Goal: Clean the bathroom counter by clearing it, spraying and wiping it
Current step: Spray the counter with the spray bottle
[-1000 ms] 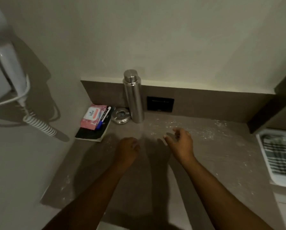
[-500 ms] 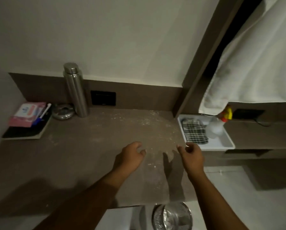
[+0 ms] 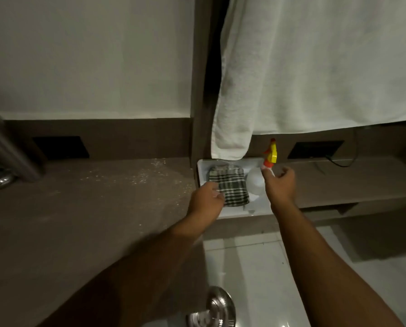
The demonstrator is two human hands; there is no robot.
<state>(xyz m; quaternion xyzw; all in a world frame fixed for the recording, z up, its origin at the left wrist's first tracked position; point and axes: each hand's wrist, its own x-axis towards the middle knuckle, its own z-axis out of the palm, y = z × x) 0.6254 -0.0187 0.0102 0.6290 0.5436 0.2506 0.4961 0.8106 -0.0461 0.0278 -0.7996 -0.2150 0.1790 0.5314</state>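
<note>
Two hands are seen: one left hand (image 3: 206, 200) and one right hand (image 3: 280, 185). One checked cloth (image 3: 230, 188) is counted just beyond the left fingertips, and one spray bottle (image 3: 259, 180) at the right fingertips, both in one white tray (image 3: 203, 169). One white towel (image 3: 315, 67) is hung above the fingers. Two dark wall plates (image 3: 60, 147) (image 3: 315, 149) are counted, one far left of the fingers, one beyond to the right.
</note>
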